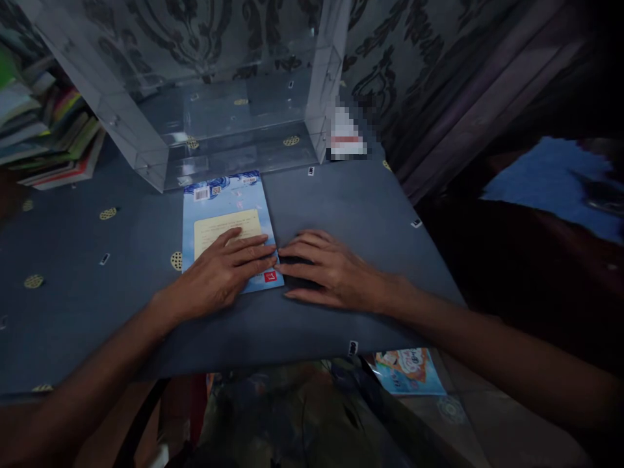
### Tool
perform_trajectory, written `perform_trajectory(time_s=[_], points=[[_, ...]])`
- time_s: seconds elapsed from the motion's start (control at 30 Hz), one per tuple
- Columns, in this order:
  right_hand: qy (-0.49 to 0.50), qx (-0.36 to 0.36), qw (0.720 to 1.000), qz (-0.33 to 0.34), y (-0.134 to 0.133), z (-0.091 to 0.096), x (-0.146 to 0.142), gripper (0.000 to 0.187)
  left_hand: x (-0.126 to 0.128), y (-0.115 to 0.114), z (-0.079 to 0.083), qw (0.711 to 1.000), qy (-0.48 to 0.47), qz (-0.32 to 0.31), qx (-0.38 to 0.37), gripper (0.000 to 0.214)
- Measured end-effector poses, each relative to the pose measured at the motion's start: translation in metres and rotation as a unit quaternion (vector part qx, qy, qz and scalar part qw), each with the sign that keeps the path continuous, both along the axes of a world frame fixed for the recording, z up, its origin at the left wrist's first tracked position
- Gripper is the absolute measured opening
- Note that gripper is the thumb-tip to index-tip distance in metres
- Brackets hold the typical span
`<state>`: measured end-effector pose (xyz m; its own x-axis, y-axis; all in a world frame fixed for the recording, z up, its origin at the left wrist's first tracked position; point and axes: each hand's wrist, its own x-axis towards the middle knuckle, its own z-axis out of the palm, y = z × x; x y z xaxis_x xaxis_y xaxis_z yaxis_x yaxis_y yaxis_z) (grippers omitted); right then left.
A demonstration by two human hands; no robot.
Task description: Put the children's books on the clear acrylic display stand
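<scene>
- The blue book lies back-cover up on the tabletop, before a clear box.
- Left hand rests flat and open on its lower cover.
- Right hand, also spread, gripping nothing, lies on the cloth beside its edge.
- Best to keep palms flat, pressure even.

The book under my left grip carries a barcode label and a cream text panel, both too blurred to read.

Dim, bluish light; dark, stretched edges; one pixelated patch.
</scene>
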<state>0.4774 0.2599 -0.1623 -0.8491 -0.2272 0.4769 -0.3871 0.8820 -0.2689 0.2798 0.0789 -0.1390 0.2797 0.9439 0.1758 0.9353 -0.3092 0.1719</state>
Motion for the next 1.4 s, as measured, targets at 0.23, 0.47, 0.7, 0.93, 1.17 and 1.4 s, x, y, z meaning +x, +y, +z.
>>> perform_trajectory(time_s=[0.23,0.47,0.7,0.93,1.17,1.4], points=[[0.042,0.003,0.999,0.012,-0.002,0.002,0.001,0.025,0.021,-0.016,0.005,0.998,0.05,0.005,0.027,0.044],[0.033,-0.01,0.999,0.03,-0.004,0.002,0.002,0.019,0.062,-0.036,-0.002,0.99,0.103,0.076,0.06,0.044],[0.046,-0.009,0.997,0.06,-0.008,0.002,0.0,0.016,0.078,-0.049,-0.008,0.979,0.12,0.151,0.068,0.045],[0.043,-0.015,0.997,0.061,-0.007,0.001,-0.001,0.014,0.082,-0.074,-0.01,0.972,0.091,0.205,0.073,0.049],[0.043,-0.023,0.997,0.067,-0.007,-0.001,-0.002,0.016,0.07,-0.096,-0.005,0.958,0.081,0.268,0.066,0.057],[0.032,-0.028,0.997,0.06,-0.007,0.0,0.0,0.02,0.065,-0.107,-0.011,0.944,0.043,0.315,0.087,0.064]])
